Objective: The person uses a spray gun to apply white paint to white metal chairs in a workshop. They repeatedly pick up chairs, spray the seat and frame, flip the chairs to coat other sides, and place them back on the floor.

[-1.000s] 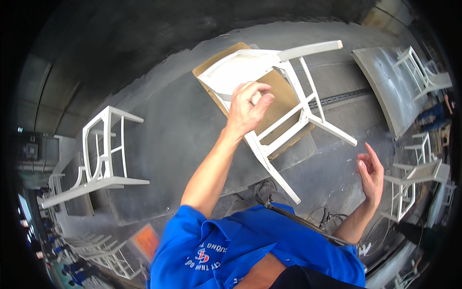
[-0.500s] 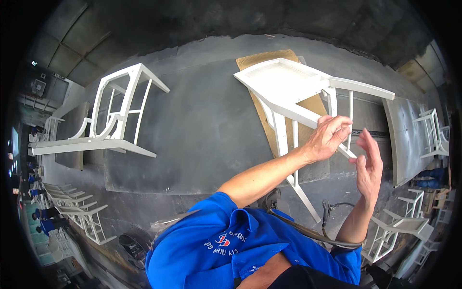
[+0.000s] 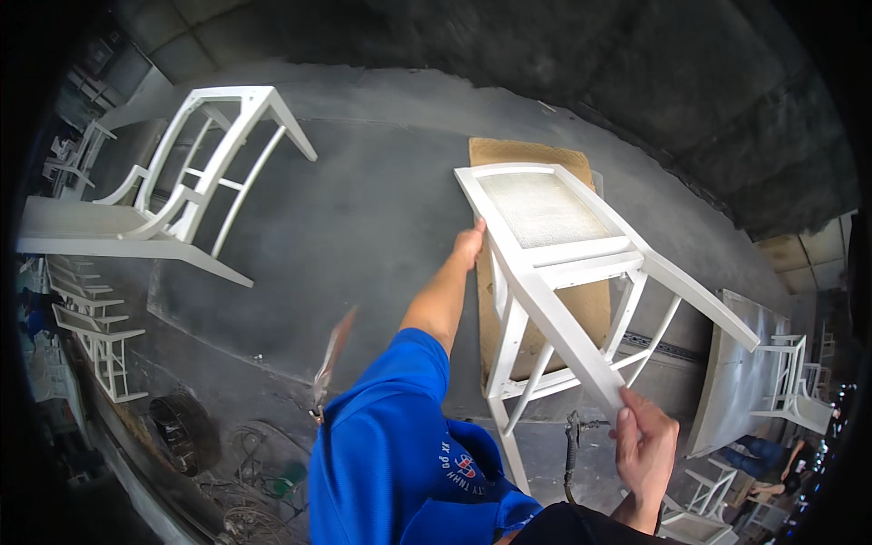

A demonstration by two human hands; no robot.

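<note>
Two hands on wht chair (image 3: pixel 568 334), over cardboard (image 3: pixel 527 151): R hand (image 3: pixel 647 443), fingers clamped on leg end (image 3: pixel 609 393); L hand (image 3: pixel 469 244) at panel edge (image 3: pixel 491 223), fingers hidden, can't tell. Looks stiff, prob. light; grip rails (image 3: pixel 581 251), not mesh (image 3: pixel 545 209).

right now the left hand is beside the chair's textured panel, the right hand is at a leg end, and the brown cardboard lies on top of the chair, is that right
Not quite: the brown cardboard lies underneath the white chair, not on top, as the head view shows. The left hand beside the textured panel and the right hand at a leg end are correct.
</note>
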